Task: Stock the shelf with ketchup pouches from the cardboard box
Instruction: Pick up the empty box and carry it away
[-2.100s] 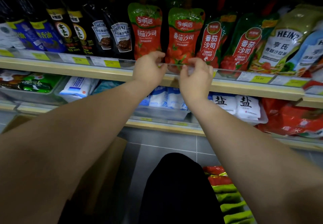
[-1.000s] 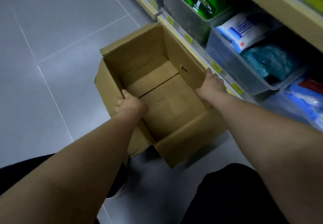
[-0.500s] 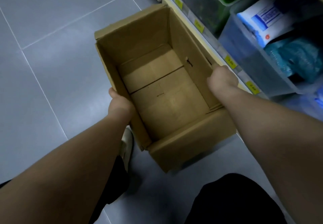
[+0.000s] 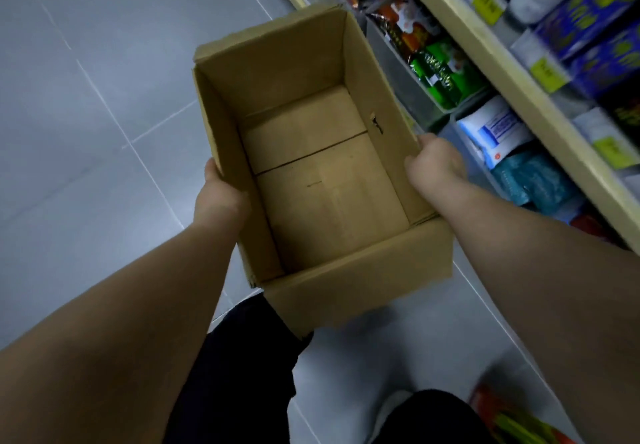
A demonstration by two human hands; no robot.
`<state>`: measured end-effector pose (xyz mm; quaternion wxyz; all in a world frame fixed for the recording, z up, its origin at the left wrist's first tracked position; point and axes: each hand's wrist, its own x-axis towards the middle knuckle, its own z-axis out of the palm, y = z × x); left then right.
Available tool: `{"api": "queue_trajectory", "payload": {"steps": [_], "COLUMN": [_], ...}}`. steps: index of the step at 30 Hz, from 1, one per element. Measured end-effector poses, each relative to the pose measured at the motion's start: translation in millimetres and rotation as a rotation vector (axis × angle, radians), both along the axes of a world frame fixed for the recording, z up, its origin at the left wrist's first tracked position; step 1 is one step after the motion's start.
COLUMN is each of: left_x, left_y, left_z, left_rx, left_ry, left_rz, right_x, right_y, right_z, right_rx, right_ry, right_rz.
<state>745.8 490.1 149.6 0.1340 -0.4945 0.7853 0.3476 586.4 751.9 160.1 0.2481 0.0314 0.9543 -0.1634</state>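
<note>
The grey tiled floor [image 4: 104,97] is being seen across the whole left and lower part of the view, with pale grout lines running beneath the cardboard box [image 4: 360,280]. The shelving unit [image 4: 512,72] is being seen just to the right of the box, its pale wooden edge carrying yellow price tags [image 4: 549,71] and its tiers being filled with blue, white and green packets. The box is being held open-topped at the centre of the view, above the floor and beside the lower tier of the shelving; its inner bottom is being shown bare, two flaps meeting in a dark seam, and no pouch is being seen inside it. Dark trousers [image 4: 235,374] are being seen directly below the box. The left hand [image 4: 220,197] is being pressed against the outside of the box's left wall, fingers hidden behind the cardboard, so the wall is being grasped from that side. The right hand [image 4: 434,166] is being closed over the top rim of the box's right wall, on the shelving side, knuckles turned up. Red and green pouches [image 4: 509,419], blurred, are being glimpsed at the lower right corner, well below the box and on the floor near the shelving; whether these are the ketchup cannot be told.
</note>
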Motion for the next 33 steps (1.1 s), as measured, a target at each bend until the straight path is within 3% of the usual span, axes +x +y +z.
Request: {"api": "queue_trajectory", "payload": {"steps": [12,24,33], "left_x": [-15.8,-42.1,-114.6], "left_y": [-101.8,-172.2,-242.0], "left_z": [264.7,356.6,384.7], "left_rx": [0.028,0.021,-0.108], "left_ry": [0.045,0.207,0.248], "left_rz": [-0.101,-0.019,0.097], "right_x": [-0.8,-38.9,-145.9], "right_y": [-86.1,-150.8,-239.1], "right_z": [267.1,362.2,394.4], "right_rx": [-0.047,-0.113,-0.225], "right_ry": [-0.036,0.043,0.115], "right_rz": [-0.210,-0.131,-0.060]}}
